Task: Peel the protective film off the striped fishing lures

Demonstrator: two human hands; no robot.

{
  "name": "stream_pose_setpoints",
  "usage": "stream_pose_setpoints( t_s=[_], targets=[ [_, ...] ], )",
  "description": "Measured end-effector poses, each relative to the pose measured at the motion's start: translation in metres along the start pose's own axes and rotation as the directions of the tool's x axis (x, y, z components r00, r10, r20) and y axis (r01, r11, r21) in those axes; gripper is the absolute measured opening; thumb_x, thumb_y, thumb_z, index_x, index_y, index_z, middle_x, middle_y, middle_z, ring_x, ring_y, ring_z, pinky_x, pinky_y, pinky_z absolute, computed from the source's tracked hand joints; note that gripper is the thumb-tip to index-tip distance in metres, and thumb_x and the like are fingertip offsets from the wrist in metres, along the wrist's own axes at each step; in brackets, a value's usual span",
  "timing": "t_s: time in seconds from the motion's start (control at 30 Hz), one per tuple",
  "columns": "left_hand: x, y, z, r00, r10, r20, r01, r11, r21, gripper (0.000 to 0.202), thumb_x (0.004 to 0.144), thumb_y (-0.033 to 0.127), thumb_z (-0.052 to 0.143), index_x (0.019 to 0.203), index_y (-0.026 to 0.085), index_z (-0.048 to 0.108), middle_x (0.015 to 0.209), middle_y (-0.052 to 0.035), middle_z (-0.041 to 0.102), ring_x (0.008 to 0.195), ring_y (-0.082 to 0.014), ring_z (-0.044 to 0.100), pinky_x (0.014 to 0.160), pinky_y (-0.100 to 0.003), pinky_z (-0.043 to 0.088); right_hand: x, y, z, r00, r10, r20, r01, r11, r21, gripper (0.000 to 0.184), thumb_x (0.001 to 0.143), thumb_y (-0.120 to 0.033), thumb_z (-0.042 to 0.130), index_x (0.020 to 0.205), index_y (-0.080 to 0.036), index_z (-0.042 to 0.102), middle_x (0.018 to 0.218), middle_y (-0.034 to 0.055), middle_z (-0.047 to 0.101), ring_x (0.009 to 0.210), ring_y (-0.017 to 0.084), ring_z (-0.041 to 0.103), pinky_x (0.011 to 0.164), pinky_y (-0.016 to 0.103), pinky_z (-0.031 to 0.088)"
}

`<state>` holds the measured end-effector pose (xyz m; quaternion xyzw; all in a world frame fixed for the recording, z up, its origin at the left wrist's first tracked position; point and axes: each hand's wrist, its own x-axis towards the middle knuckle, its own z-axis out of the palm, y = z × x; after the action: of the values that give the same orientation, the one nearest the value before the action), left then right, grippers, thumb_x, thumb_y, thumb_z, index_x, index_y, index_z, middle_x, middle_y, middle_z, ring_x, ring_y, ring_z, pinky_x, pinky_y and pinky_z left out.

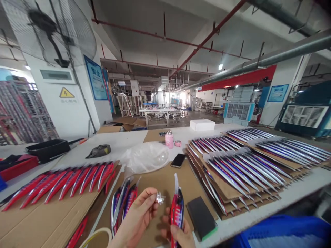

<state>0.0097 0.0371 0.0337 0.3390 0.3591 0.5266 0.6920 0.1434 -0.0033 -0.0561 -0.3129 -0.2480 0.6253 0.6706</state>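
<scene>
Right hand point(181, 236) w/ red lure point(177, 210), long axis vert., clear tip up

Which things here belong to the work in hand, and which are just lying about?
In use: left hand pinching small clear part; right hand holding red lure; rows of lures.
Lying about: phone, pink bottle, white box.

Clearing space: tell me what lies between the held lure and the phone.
Head view: only bare cardboard between the lure in the right hand and the phone.
</scene>
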Motion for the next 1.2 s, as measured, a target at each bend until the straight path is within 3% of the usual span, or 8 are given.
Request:
stream_pose_setpoints(
  t_s=[0.17, 0.43, 0.63, 0.83, 0.97, 1.03, 1.1, 1.2],
  targets=[
    [-0.045, -0.034, 0.005, 0.996, -0.051, 0.076, 0.053, 0.998, -0.02, 0.026, 0.068, 0.035, 0.082, 0.08, 0.021, 0.064, 0.069, 0.0028, 0.063, 0.061, -0.0085, 0.054, 0.059, -0.018, 0.047, -0.047, -0.025, 0.005, 1.0, -0.023, -0.01, 0.024, 0.958, 0.285, 0.051, 0.062, -0.036, 0.083, 0.11, -0.023, 0.068, 0.116, 0.0079, 0.07, 0.112, 0.027, 0.062, 0.076, 0.033, 0.057],
    [-0.062, -0.064, 0.007, 0.99, -0.132, 0.053, 0.131, 0.991, 0.022, 0.031, 0.067, 0.044, 0.08, 0.08, 0.022, 0.063, 0.068, 0.0029, 0.062, 0.063, -0.0123, 0.056, 0.061, -0.023, 0.047, -0.072, -0.042, -0.003, 0.999, 0.04, 0.026, -0.047, 0.921, 0.388, 0.037, 0.076, -0.03, 0.074, 0.112, -0.03, 0.067, 0.116, 0.0021, 0.071, 0.105, 0.018, 0.066, 0.07, 0.023, 0.058],
    [-0.069, -0.075, 0.006, 0.988, -0.131, 0.08, 0.127, 0.99, 0.055, 0.03, 0.072, 0.047, 0.075, 0.08, 0.022, 0.062, 0.069, 0.0013, 0.063, 0.061, -0.0134, 0.056, 0.062, -0.025, 0.047, -0.079, -0.042, -0.009, 0.996, -0.069, 0.052, 0.055, 0.972, 0.229, 0.047, 0.068, -0.029, 0.082, 0.112, -0.024, 0.067, 0.105, 0.0048, 0.072, 0.097, 0.023, 0.067, 0.069, 0.029, 0.058],
    [-0.076, -0.077, 0.01, 0.993, -0.118, 0.014, 0.116, 0.991, 0.063, 0.031, 0.07, 0.049, 0.075, 0.077, 0.022, 0.063, 0.066, 0.0021, 0.065, 0.06, -0.0122, 0.054, 0.059, -0.022, 0.046, -0.084, -0.047, -0.006, 0.995, -0.021, 0.093, 0.02, 1.0, 0.013, 0.058, 0.058, -0.037, 0.088, 0.109, -0.018, 0.068, 0.097, 0.0067, 0.072, 0.09, 0.023, 0.068, 0.082, 0.035, 0.053],
    [-0.071, -0.084, -0.001, 0.992, -0.086, 0.094, 0.063, 0.971, 0.231, 0.027, 0.068, 0.044, 0.077, 0.084, 0.023, 0.073, 0.077, -0.0031, 0.071, 0.072, -0.0192, 0.062, 0.072, -0.028, 0.052, -0.083, -0.046, -0.009, 0.995, -0.021, 0.093, 0.024, 0.999, -0.025, 0.056, 0.058, -0.041, 0.087, 0.105, -0.018, 0.07, 0.092, 0.0062, 0.073, 0.082, 0.02, 0.067, 0.078, 0.033, 0.051],
    [-0.068, -0.086, -0.009, 0.989, 0.024, 0.148, -0.084, 0.906, 0.414, 0.025, 0.067, 0.038, 0.077, 0.089, 0.027, 0.076, 0.086, -0.0052, 0.073, 0.081, -0.0245, 0.066, 0.078, -0.03, 0.053, -0.084, -0.044, -0.011, 0.998, -0.032, 0.056, 0.033, 0.999, -0.014, 0.056, 0.057, -0.043, 0.087, 0.104, -0.018, 0.071, 0.093, 0.0067, 0.073, 0.079, 0.02, 0.067, 0.076, 0.032, 0.051],
    [-0.066, -0.086, -0.018, 0.969, 0.162, 0.189, -0.244, 0.76, 0.602, 0.016, 0.071, 0.032, 0.074, 0.087, 0.03, 0.077, 0.087, -0.005, 0.073, 0.083, -0.0257, 0.067, 0.077, -0.029, 0.053, -0.087, -0.042, -0.014, 0.998, -0.055, 0.021, 0.055, 0.998, -0.033, 0.053, 0.058, -0.049, 0.085, 0.098, -0.017, 0.072, 0.088, 0.0067, 0.072, 0.074, 0.018, 0.065, 0.072, 0.03, 0.051],
    [-0.063, -0.08, -0.027, 0.929, 0.311, 0.201, -0.351, 0.565, 0.747, 0.011, 0.076, 0.026, 0.068, 0.08, 0.033, 0.076, 0.08, -0.0029, 0.073, 0.076, -0.0228, 0.067, 0.07, -0.025, 0.052, -0.092, -0.037, -0.016, 0.996, -0.078, -0.045, 0.07, 0.985, -0.16, 0.051, 0.059, -0.058, 0.08, 0.088, -0.017, 0.074, 0.073, 0.005, 0.07, 0.064, 0.016, 0.062, 0.064, 0.028, 0.05]
  ],
)
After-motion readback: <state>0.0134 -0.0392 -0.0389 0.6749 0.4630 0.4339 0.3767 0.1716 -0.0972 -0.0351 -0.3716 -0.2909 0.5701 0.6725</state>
